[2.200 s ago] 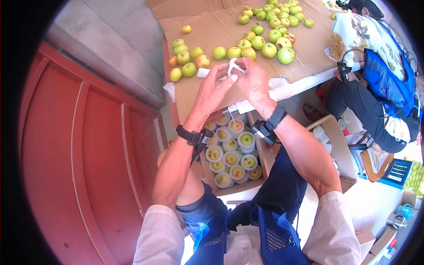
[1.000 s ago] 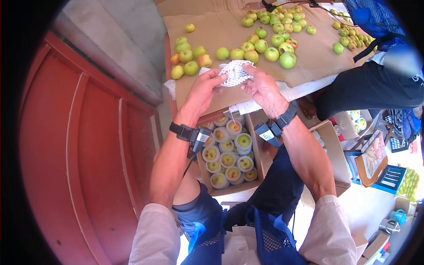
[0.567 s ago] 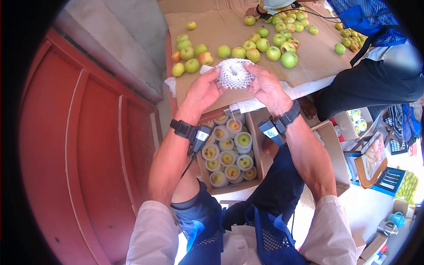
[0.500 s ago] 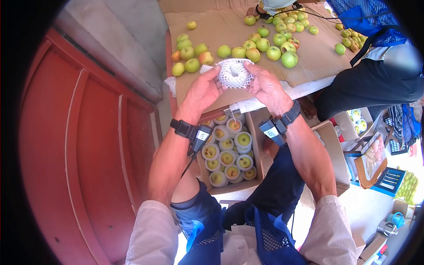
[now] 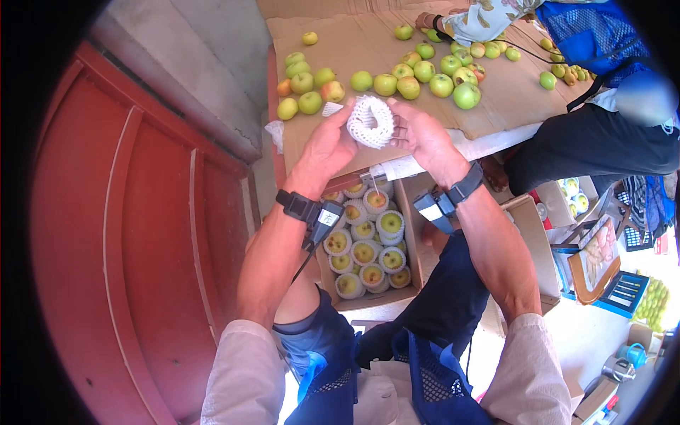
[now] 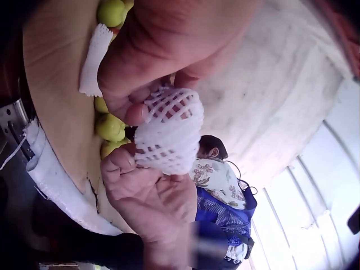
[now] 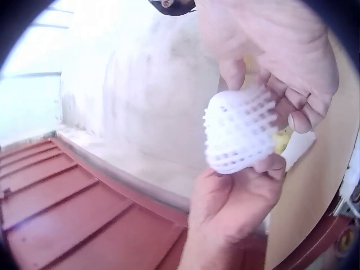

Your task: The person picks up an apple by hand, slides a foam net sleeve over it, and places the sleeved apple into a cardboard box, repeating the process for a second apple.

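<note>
A white foam fruit net (image 5: 360,126), folded back into a thick ring with a hole in its middle, is held between both hands above the table's near edge. My left hand (image 5: 329,147) grips its left side, thumb on top. On the other side my right hand (image 5: 430,138) pinches its edge with thumb and curled fingers. In the left wrist view the net (image 6: 169,143) bulges like a cup, with no fruit showing in it. The right wrist view shows the net (image 7: 239,132) above the left hand (image 7: 236,197). A flat foam net (image 5: 331,109) lies just behind the left hand.
Loose green apples (image 5: 440,86) lie on the cardboard-covered table (image 5: 354,53). Below stands a cardboard box (image 5: 415,241) of apples in foam nets. Another person's arm (image 5: 489,20) reaches over the table at the back right. A red door (image 5: 120,234) flanks the left.
The net was unfolded from a narrow strip to a flat mesh, then shaped into a ring. It has since tilted and shifted slightly left. The other person has leaned over the table.
</note>
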The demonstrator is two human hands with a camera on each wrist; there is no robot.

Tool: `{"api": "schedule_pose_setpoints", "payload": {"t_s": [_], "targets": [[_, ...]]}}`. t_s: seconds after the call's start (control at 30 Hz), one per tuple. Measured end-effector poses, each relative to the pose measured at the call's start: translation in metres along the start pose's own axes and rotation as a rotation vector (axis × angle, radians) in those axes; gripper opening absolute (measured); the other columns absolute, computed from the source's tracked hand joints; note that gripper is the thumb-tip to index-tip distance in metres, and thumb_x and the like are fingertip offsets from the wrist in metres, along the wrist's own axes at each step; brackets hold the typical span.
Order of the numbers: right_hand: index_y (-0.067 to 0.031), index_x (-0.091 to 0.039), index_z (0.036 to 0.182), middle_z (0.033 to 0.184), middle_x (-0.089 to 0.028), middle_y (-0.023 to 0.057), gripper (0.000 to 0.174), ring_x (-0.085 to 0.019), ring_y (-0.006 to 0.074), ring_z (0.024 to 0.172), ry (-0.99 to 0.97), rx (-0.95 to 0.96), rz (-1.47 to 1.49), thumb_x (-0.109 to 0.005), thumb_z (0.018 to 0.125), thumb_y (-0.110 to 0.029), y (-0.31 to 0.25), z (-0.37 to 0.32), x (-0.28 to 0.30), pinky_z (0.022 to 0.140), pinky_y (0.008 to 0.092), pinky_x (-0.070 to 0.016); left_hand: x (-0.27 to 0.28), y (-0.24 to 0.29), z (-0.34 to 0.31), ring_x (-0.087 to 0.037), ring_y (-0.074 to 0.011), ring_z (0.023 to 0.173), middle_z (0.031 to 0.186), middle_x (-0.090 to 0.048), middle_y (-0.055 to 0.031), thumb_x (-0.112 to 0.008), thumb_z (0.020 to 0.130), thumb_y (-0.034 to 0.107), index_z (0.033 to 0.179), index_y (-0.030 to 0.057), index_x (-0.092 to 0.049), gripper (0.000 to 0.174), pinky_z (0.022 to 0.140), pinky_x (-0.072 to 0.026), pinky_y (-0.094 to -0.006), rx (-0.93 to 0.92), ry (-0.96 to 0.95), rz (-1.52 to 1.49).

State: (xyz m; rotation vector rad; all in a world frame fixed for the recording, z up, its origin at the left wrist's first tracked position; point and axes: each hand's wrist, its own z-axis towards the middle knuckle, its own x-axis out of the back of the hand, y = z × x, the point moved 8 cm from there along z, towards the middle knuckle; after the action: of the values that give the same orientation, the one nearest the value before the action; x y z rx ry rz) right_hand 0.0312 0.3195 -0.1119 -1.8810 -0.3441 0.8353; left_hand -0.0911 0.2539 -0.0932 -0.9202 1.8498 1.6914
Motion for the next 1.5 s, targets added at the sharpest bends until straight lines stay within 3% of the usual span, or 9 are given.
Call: {"api": "schedule_pose_setpoints", "payload": {"t_s": [0.13,0.2,0.33,0.4,0.53,0.7,0.93,1.2,1.5], "targets": [[-0.0049,-0.064,0.116,0.109,-0.07,0.0091,0.045,-0.065,0.0182,0.098,0.193,0.192,-0.201,-0.065,0.095,-0.045,-0.016,-0.011,0.001,0.081,0.0335,-0.0489,0.007,0.007,0.002,-0.062,-0.0167,0.11,0.122,-0.064,-0.0058,-0.046,0.11,0.026,0.129,0.004,-0.056,0.031,0.095,-0.0515,-0.0356,-0.089,0.026,0.036],[0.0035,-0.061,0.123,0.113,-0.07,0.0134,0.057,-0.065,0.0215,0.106,0.354,0.374,-0.321,-0.067,0.094,-0.045,-0.033,-0.021,0.002,0.092,0.037,-0.0492,0.011,0.013,0.004,-0.063,-0.0159,0.106,0.119,-0.065,-0.0054,-0.047,0.11,0.026,0.125,0.0045,-0.058,0.028,0.092,-0.0528,-0.0342,-0.149,0.057,0.119],[0.0068,-0.059,0.128,0.114,-0.07,0.0154,0.059,-0.065,0.0228,0.108,0.286,0.396,-0.427,-0.071,0.093,-0.039,-0.034,-0.02,-0.006,0.096,0.036,-0.0491,0.012,0.015,0.004,-0.063,-0.0136,0.1,0.113,-0.066,-0.003,-0.049,0.109,0.027,0.119,0.0055,-0.06,0.026,0.087,-0.0522,-0.0324,-0.167,0.046,0.241],[0.0057,-0.061,0.125,0.11,-0.071,0.0153,0.05,-0.067,0.0216,0.102,0.142,0.422,-0.461,-0.073,0.09,-0.029,-0.022,-0.006,-0.009,0.091,0.0339,-0.051,0.01,0.012,0.004,-0.061,-0.0094,0.093,0.106,-0.066,-0.0001,-0.052,0.108,0.029,0.113,0.0077,-0.063,0.025,0.079,-0.0494,-0.0295,-0.188,0.028,0.389],[0.0041,-0.065,0.12,0.106,-0.072,0.0146,0.038,-0.067,0.0197,0.096,0.234,0.394,-0.497,-0.07,0.09,-0.018,-0.02,0.0,0.002,0.086,0.0323,-0.0519,0.015,0.011,0.005,-0.061,-0.0092,0.096,0.107,-0.068,0.0016,-0.055,0.107,0.031,0.113,0.0108,-0.065,0.023,0.084,-0.0497,-0.0292,-0.174,0.007,0.415],[0.0035,-0.066,0.119,0.103,-0.072,0.0132,0.032,-0.067,0.018,0.094,0.254,0.334,-0.351,-0.064,0.091,-0.01,-0.023,-0.01,0.005,0.083,0.0318,-0.052,0.017,0.016,0.0,-0.057,-0.005,0.091,0.103,-0.067,0.0048,-0.06,0.104,0.034,0.109,0.0144,-0.066,0.022,0.077,-0.0443,-0.0243,-0.207,0.112,0.607],[0.0042,-0.065,0.12,0.105,-0.073,0.0133,0.031,-0.068,0.0201,0.094,0.281,0.427,-0.537,-0.063,0.093,-0.011,-0.015,0.016,0.028,0.083,0.0328,-0.0532,0.008,0.014,-0.002,-0.059,-0.0086,0.094,0.107,-0.066,0.0013,-0.059,0.104,0.033,0.109,0.0119,-0.064,0.023,0.078,-0.0455,-0.0271,-0.174,0.075,0.467],[-0.0021,-0.063,0.12,0.096,-0.069,0.0051,0.028,-0.062,0.012,0.082,0.238,0.235,-0.3,-0.061,0.097,-0.019,-0.01,0.006,0.028,0.064,0.0272,-0.048,-0.005,0.012,-0.007,-0.062,-0.0141,0.097,0.111,-0.068,-0.0045,-0.057,0.105,0.033,0.116,0.0073,-0.06,0.028,0.079,-0.0465,-0.0291,-0.177,0.004,0.37],[-0.001,-0.064,0.121,0.097,-0.07,0.0057,0.03,-0.065,0.0137,0.085,0.244,0.22,-0.281,-0.059,0.098,-0.018,-0.002,0.009,0.027,0.065,0.0295,-0.0498,-0.003,0.001,-0.002,-0.059,-0.0123,0.093,0.113,-0.066,-0.0052,-0.064,0.1,0.03,0.128,0.0029,-0.053,0.04,0.082,-0.0453,-0.0288,-0.123,0.002,0.523]]}}
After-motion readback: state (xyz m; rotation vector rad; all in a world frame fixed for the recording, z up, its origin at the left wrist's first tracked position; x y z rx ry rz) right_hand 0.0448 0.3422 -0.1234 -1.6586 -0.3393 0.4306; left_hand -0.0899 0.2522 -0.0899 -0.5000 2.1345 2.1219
